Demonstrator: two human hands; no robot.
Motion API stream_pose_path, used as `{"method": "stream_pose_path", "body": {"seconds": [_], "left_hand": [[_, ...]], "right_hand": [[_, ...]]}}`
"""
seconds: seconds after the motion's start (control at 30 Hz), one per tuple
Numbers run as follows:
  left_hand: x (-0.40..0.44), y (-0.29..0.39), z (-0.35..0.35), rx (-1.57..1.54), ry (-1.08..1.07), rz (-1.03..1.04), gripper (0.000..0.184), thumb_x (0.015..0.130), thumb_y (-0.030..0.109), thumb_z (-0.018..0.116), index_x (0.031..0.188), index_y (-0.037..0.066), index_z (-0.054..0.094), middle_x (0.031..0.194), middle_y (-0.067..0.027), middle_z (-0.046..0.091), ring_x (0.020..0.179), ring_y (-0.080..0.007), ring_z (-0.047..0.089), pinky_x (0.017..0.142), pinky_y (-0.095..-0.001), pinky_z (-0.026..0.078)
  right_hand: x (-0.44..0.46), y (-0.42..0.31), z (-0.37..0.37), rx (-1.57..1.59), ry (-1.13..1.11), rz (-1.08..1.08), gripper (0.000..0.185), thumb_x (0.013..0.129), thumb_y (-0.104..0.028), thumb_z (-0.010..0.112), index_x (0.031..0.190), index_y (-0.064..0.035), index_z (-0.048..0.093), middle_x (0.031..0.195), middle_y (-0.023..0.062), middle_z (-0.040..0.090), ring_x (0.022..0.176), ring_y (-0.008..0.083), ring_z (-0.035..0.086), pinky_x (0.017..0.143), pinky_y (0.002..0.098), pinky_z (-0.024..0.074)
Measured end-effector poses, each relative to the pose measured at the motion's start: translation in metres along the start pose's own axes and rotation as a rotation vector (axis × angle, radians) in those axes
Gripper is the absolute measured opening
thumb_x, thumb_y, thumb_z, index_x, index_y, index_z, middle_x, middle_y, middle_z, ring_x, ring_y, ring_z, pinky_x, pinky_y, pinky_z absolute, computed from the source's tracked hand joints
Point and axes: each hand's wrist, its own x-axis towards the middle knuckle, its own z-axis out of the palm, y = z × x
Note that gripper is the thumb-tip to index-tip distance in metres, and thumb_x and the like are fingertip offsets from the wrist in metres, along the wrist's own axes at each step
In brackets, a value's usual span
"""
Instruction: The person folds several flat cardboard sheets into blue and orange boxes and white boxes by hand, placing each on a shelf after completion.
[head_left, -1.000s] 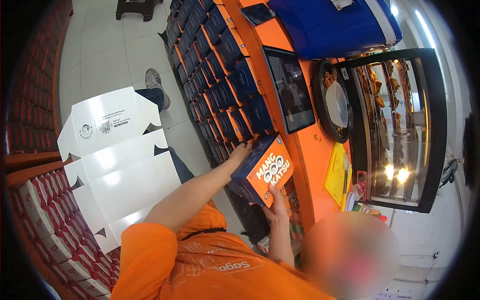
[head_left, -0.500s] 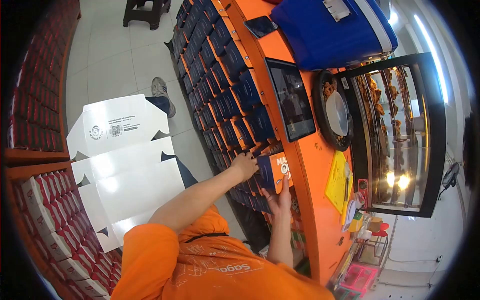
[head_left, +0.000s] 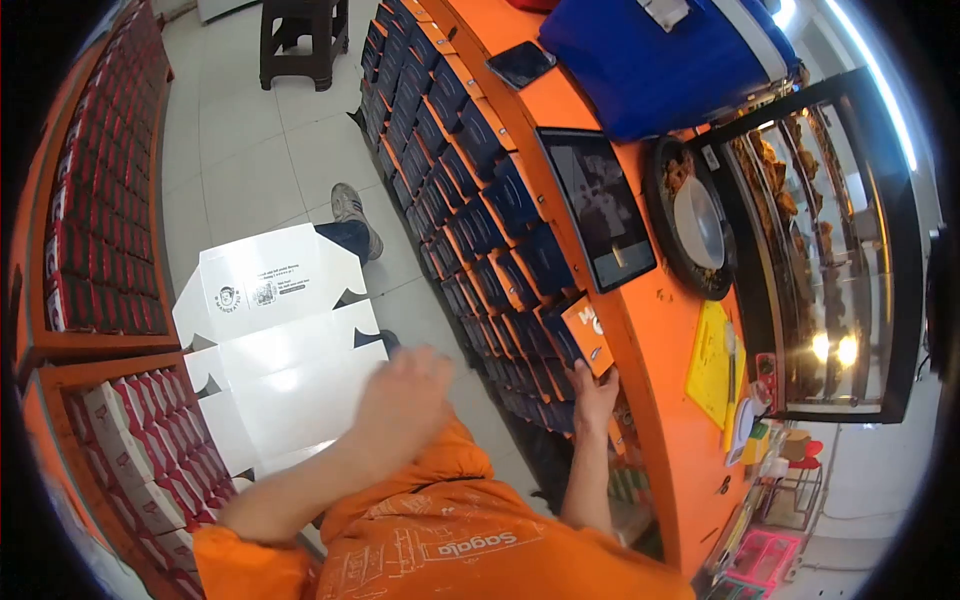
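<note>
Head view: right hand point(head_left: 597, 400) touches box point(head_left: 591, 338) near tablet point(head_left: 598, 208).

"Sagala" on shirt point(head_left: 440, 562); "MANGKATSU" on white cardboard point(head_left: 290, 345).

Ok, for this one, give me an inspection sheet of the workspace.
Surface: orange counter, crumbs beside the tablet.
Job's things: printed box by rows of blue-and-orange boxes; unfolded white carton.
Clutter: phone-like slab, dark tray with pale bowl, yellow board.
Grippers: bare hands; right hand touches the printed box, grip unclear; left hand blurred.
Cables: thin cord seems visible on the wall.
Surroundings: lit food cabinet, dark stool, stacked red boxes.
</note>
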Motion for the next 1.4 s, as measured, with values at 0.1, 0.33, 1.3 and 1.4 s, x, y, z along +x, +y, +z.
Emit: {"method": "stream_pose_path", "body": {"seconds": [0.1,0.33,1.3,1.4], "left_hand": [[-0.020,-0.021,0.002,-0.161,0.085,-0.388,0.049,0.081,0.022,0.072,0.117,0.000,0.048,0.109,-0.0187,0.050,0.097,-0.0378,0.057,0.078,-0.0435,0.051],[-0.031,-0.026,0.037,-0.219,0.311,-0.730,0.060,0.079,0.021,0.074,0.123,-0.002,0.041,0.114,-0.0205,0.049,0.102,-0.0396,0.057,0.081,-0.0448,0.050],[-0.089,-0.065,-0.003,-1.198,1.050,-0.664,0.032,0.105,0.025,0.042,0.104,-0.002,0.059,0.082,-0.0023,0.063,0.070,-0.0059,0.057,0.065,-0.0216,0.048],[-0.087,-0.069,-0.010,-1.107,1.089,-0.595,0.032,0.105,0.026,0.039,0.110,-0.001,0.056,0.089,-0.0037,0.064,0.076,-0.0071,0.058,0.070,-0.0214,0.048]], "right_hand": [[0.009,0.005,-0.006,-0.192,0.015,-0.089,0.049,0.093,-0.016,0.064,0.132,0.0052,0.042,0.091,0.0091,0.061,0.071,0.0161,0.063,0.070,0.0339,0.0546],[0.025,0.022,-0.005,-0.509,0.151,-0.170,0.043,0.095,-0.028,0.064,0.111,0.0117,0.056,0.061,0.0041,0.055,0.057,0.0113,0.052,0.055,0.0267,0.0398],[-0.168,-0.052,0.225,0.316,-1.618,0.236,0.060,0.085,-0.027,0.074,0.131,-0.0033,0.043,0.116,0.0148,0.056,0.098,0.0221,0.059,0.087,0.0352,0.0487],[-0.159,-0.056,0.222,0.659,-1.506,0.134,0.061,0.091,-0.044,0.064,0.129,0.0011,0.047,0.116,0.0170,0.056,0.092,0.0217,0.061,0.078,0.0330,0.0509]]}}
